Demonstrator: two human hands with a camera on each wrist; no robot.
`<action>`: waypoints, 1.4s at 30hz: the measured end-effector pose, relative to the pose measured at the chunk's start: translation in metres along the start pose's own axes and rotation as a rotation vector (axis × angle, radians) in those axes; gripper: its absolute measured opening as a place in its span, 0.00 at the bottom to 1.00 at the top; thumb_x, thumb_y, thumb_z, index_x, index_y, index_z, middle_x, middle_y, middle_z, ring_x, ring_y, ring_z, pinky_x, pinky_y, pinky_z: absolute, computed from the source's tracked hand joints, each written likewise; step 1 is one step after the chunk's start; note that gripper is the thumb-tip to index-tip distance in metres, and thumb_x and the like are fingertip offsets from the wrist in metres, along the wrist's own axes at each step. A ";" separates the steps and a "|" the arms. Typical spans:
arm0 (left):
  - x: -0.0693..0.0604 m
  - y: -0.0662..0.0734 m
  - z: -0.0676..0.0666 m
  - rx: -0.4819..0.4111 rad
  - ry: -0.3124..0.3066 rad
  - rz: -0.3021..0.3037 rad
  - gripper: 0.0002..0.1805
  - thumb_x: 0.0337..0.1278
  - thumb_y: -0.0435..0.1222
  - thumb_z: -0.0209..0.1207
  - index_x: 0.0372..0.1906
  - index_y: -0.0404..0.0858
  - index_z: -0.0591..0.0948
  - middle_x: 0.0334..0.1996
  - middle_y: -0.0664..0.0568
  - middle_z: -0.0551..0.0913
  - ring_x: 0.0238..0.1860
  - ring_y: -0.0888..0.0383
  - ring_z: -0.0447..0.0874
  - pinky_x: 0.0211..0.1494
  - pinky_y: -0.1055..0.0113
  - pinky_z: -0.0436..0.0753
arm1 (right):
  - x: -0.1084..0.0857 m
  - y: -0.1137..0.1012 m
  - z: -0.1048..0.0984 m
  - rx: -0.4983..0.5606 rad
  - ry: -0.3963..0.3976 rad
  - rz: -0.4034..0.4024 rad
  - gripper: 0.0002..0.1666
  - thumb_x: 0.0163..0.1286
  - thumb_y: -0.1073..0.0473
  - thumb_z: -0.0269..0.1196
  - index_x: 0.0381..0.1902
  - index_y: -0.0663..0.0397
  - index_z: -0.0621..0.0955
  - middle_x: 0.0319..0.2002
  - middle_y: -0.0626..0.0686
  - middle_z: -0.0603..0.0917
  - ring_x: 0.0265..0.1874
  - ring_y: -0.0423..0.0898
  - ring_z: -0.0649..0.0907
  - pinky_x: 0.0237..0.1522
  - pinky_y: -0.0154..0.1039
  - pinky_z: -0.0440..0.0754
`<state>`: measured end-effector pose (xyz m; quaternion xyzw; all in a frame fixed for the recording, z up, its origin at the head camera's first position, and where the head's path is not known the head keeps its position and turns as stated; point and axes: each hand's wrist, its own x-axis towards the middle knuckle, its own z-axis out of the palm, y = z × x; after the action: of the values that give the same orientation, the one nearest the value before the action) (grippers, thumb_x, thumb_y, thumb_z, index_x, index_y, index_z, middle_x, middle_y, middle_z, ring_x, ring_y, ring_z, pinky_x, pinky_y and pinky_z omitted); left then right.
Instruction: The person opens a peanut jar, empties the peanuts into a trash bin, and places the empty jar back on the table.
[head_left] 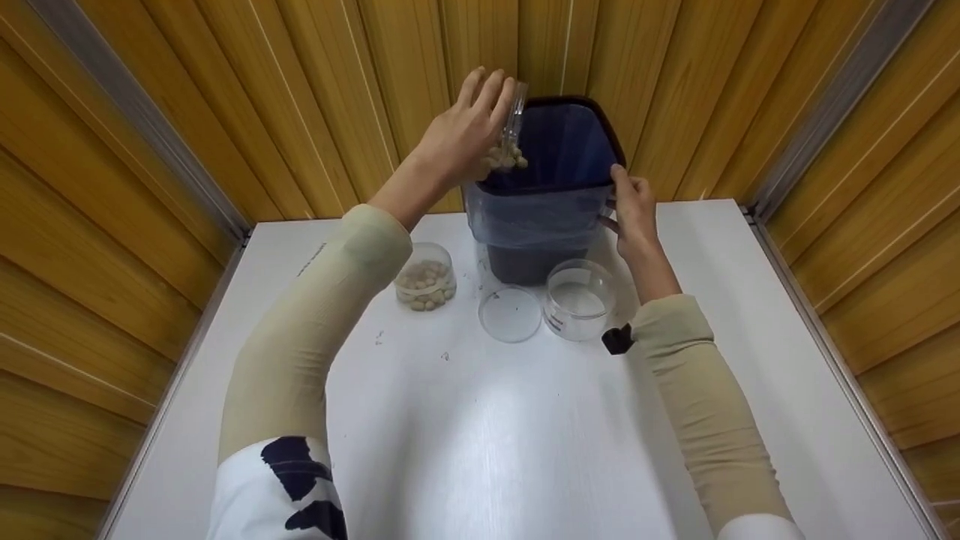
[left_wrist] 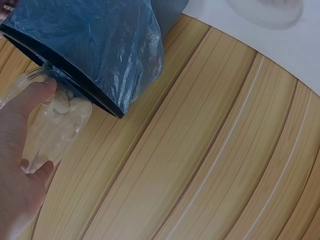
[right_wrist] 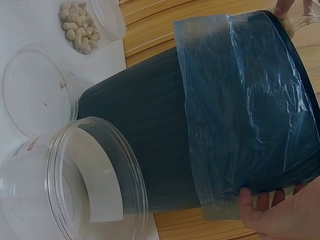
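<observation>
My left hand (head_left: 469,131) grips a clear plastic jar (head_left: 517,112), tipped over the left rim of a dark blue trash bin (head_left: 529,262). Pale peanuts or their shells (head_left: 509,159) sit at the jar's mouth, level with the bin's opening. The left wrist view shows the thumb and fingers around the clear jar (left_wrist: 60,130), its mouth against the bin's black rim. My right hand (head_left: 636,206) holds the bin's right side at the rim, thumb on top. A thin translucent bag (right_wrist: 240,110) lines the bin and folds down outside it.
On the white table (head_left: 480,435), a clear tub of peanuts (head_left: 426,281) stands left of the bin. In front of the bin lies a round clear lid (head_left: 510,315), beside an uncovered clear jar (head_left: 579,300). Wood-patterned panels (head_left: 330,97) rise behind and on both sides.
</observation>
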<state>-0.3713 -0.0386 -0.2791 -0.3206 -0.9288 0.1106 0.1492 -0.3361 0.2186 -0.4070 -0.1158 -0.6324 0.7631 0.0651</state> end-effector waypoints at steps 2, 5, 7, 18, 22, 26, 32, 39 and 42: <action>0.000 0.000 -0.001 0.007 -0.013 0.006 0.60 0.58 0.46 0.70 0.81 0.32 0.42 0.80 0.36 0.46 0.80 0.36 0.43 0.60 0.59 0.83 | 0.000 0.000 0.000 0.007 0.001 -0.004 0.19 0.77 0.40 0.55 0.44 0.48 0.67 0.44 0.49 0.68 0.46 0.47 0.71 0.61 0.52 0.75; 0.000 0.000 -0.001 0.018 -0.015 0.016 0.59 0.61 0.46 0.68 0.81 0.32 0.41 0.80 0.36 0.46 0.80 0.36 0.42 0.61 0.59 0.83 | 0.000 0.000 -0.001 0.018 0.002 -0.008 0.19 0.77 0.40 0.54 0.43 0.49 0.67 0.43 0.49 0.68 0.45 0.47 0.72 0.59 0.51 0.75; -0.001 0.000 0.000 0.034 -0.003 0.033 0.58 0.61 0.47 0.68 0.81 0.32 0.42 0.80 0.36 0.48 0.80 0.36 0.43 0.60 0.58 0.83 | 0.000 0.000 0.000 0.017 0.006 -0.005 0.19 0.77 0.40 0.54 0.43 0.49 0.67 0.43 0.49 0.68 0.44 0.47 0.72 0.59 0.51 0.76; -0.007 0.000 0.006 0.132 0.082 0.106 0.47 0.68 0.40 0.62 0.80 0.31 0.49 0.78 0.35 0.52 0.79 0.36 0.48 0.58 0.58 0.85 | 0.000 0.000 0.003 0.013 0.019 0.015 0.19 0.77 0.40 0.55 0.44 0.48 0.67 0.42 0.48 0.68 0.44 0.46 0.72 0.59 0.50 0.76; -0.008 -0.001 0.007 0.121 0.078 0.103 0.46 0.69 0.41 0.61 0.80 0.32 0.48 0.78 0.35 0.52 0.79 0.36 0.48 0.59 0.59 0.84 | -0.001 0.001 0.003 0.000 0.008 0.005 0.20 0.77 0.39 0.54 0.45 0.48 0.67 0.43 0.48 0.68 0.44 0.46 0.72 0.59 0.51 0.75; -0.008 0.000 0.007 0.073 0.072 0.086 0.46 0.69 0.40 0.61 0.81 0.32 0.48 0.79 0.36 0.51 0.79 0.37 0.47 0.58 0.59 0.84 | -0.001 0.002 0.004 -0.007 0.004 0.003 0.20 0.77 0.39 0.54 0.45 0.48 0.68 0.43 0.48 0.68 0.44 0.45 0.72 0.59 0.50 0.75; -0.009 0.001 0.008 0.111 0.083 0.100 0.45 0.70 0.39 0.60 0.80 0.32 0.48 0.79 0.36 0.51 0.79 0.37 0.46 0.60 0.60 0.84 | -0.003 0.002 0.004 0.015 -0.012 -0.001 0.19 0.77 0.40 0.53 0.44 0.48 0.67 0.41 0.48 0.68 0.41 0.45 0.72 0.58 0.49 0.75; -0.010 0.001 0.009 0.112 0.191 0.145 0.39 0.72 0.36 0.55 0.80 0.32 0.51 0.79 0.38 0.54 0.79 0.38 0.50 0.55 0.59 0.86 | -0.002 -0.001 0.005 0.038 -0.012 -0.015 0.18 0.78 0.42 0.53 0.42 0.50 0.66 0.40 0.49 0.69 0.41 0.46 0.72 0.55 0.49 0.74; -0.011 0.001 0.011 0.168 0.230 0.191 0.36 0.74 0.33 0.50 0.80 0.32 0.52 0.79 0.37 0.55 0.79 0.38 0.51 0.56 0.59 0.85 | -0.002 0.000 0.006 0.027 0.005 -0.020 0.18 0.77 0.41 0.54 0.42 0.49 0.66 0.39 0.48 0.69 0.40 0.45 0.73 0.54 0.48 0.75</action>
<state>-0.3663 -0.0454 -0.2920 -0.4043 -0.8584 0.1641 0.2696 -0.3355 0.2126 -0.4055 -0.1105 -0.6232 0.7705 0.0756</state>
